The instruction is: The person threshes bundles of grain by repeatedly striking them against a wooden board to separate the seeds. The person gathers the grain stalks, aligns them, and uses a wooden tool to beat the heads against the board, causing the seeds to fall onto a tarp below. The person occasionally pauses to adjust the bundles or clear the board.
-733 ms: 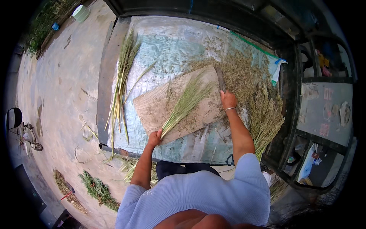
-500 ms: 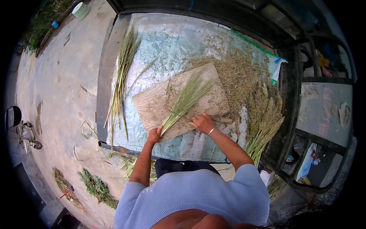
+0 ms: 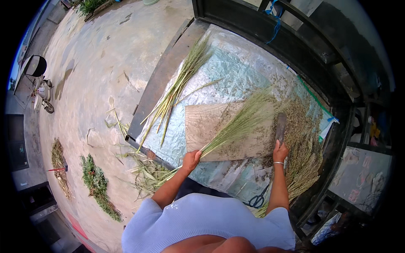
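Observation:
My left hand (image 3: 192, 161) is closed round the lower stems of a bundle of green grain stalks (image 3: 238, 124). Its feathery heads fan out over a brown wooden board (image 3: 200, 128), up and to the right. To the right of the board, my right hand (image 3: 280, 152) grips the near end of a short, rounded brown stick (image 3: 281, 125), apparently wooden. The stick points away from me, beside the heads of the bundle. A pair of dark-handled scissors (image 3: 257, 200) lies at the sheet's near edge, left of my right forearm.
The board rests on a silvery sheet (image 3: 234, 69) strewn with loose seed (image 3: 297, 122). More stalks (image 3: 181, 88) lie at its left; seed heads (image 3: 306, 168) pile up at its right. A dark metal frame (image 3: 333, 185) borders the right. Trimmed stems (image 3: 147, 170) litter the floor.
My right hand has moved from close beside the bundle to the brown stick and now holds it. The bundle has fanned out wider. The whole view has turned.

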A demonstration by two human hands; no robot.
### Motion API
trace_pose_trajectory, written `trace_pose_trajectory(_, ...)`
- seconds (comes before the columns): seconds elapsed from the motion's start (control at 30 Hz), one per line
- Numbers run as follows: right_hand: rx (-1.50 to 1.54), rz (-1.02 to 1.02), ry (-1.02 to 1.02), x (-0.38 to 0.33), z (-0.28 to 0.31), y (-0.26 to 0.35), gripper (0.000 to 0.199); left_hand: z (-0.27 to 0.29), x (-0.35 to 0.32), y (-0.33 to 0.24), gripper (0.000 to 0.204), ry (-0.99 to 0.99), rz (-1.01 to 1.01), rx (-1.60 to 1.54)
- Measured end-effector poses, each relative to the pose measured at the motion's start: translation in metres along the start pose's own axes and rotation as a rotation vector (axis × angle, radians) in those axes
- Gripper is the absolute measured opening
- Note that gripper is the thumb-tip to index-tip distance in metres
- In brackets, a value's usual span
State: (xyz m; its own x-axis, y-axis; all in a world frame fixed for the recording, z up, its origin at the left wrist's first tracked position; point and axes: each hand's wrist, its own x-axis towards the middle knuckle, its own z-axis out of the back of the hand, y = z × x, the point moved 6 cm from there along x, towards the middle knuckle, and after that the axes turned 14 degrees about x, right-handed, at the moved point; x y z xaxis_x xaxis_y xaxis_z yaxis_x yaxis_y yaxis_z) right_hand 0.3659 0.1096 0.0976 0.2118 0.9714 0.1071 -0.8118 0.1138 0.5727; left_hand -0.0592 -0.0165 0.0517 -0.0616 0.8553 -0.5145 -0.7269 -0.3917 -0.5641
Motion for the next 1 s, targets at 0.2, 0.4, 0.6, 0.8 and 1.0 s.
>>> trace_pose_trajectory(0.2,0.160,-0.107,-0.018,-0.115,-0.011,0.002,0.040,-0.005,0.002,-0.013,0.050,0.004,0.071,0.323)
trace_pose_trajectory(0.4,0.292,-0.223,0.124,-0.180,-0.014,0.022,0.037,0.077,0.039,-0.011,0.046,-0.329,0.055,0.213)
trace_pose_trajectory(0.6,0.326,-0.237,0.252,-0.182,-0.045,0.061,0.035,0.158,0.158,0.025,0.050,-0.697,0.058,0.408)
trace_pose_trajectory(0.8,0.397,-0.268,0.243,-0.172,-0.077,0.079,0.033,0.149,0.252,0.056,0.019,-0.590,0.120,0.537)
trace_pose_trajectory(1.0,0.324,-0.146,0.331,-0.153,-0.098,0.086,0.032,0.134,0.245,0.053,0.016,-0.710,0.191,0.594)
